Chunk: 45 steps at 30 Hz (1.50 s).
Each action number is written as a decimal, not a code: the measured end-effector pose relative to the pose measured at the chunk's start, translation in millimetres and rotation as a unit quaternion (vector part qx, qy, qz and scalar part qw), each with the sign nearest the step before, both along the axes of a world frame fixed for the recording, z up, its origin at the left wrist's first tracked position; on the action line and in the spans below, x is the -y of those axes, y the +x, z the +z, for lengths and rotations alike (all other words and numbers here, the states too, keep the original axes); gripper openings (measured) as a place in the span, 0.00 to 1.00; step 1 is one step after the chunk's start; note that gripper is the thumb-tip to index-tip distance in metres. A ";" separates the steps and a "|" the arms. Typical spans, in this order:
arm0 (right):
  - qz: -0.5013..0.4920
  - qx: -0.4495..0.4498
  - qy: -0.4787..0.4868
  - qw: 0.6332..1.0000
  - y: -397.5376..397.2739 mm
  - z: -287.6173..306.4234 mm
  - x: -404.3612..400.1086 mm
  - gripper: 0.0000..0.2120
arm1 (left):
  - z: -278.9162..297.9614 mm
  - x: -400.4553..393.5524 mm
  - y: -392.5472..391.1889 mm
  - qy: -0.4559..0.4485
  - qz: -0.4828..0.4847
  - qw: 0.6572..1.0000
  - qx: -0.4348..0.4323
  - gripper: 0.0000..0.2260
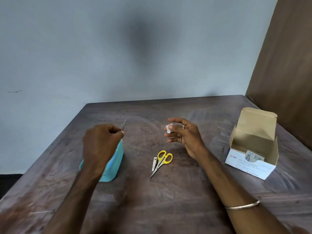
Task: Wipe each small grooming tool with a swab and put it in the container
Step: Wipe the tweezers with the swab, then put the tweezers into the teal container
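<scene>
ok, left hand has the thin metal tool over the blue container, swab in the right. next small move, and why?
Probably lower the thin metal tool into the blue container and let go. The left hand pinches it just above the container, while the right hand holds the swab well apart from it, so wiping looks done. The scissors and nail clipper still lie on the table.

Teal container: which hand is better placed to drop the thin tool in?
Left. The left hand already pinches the thin metal tool right above the teal container; the right hand holds the swab, farther off.
</scene>
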State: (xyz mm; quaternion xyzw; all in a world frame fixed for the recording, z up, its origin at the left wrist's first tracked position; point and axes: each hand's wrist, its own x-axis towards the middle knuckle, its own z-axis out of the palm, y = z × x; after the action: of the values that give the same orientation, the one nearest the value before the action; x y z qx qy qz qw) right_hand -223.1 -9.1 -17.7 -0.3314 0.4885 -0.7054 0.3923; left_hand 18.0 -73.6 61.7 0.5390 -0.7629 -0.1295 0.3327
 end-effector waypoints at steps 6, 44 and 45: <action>0.011 -0.002 0.030 0.999 4.3 0.6 -1.2 0.06 | -5.2 24.0 35.1 0.095 0.055 0.981 0.159 0.03; -0.055 -0.072 0.048 0.995 -2.1 -5.9 1.7 0.04 | -36.1 -28.9 -59.1 0.175 -0.132 0.953 0.209 0.15; -0.054 -0.072 0.049 0.995 -2.4 -6.1 1.9 0.04 | -39.2 -29.8 -61.3 0.179 -0.134 0.952 0.208 0.15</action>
State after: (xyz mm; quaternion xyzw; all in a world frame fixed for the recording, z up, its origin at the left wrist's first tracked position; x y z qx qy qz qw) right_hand -225.6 -11.0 -23.8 -0.3353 0.5665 -0.6750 0.3331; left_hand -43.3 -43.8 22.5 0.4980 -0.8444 -0.1926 0.0441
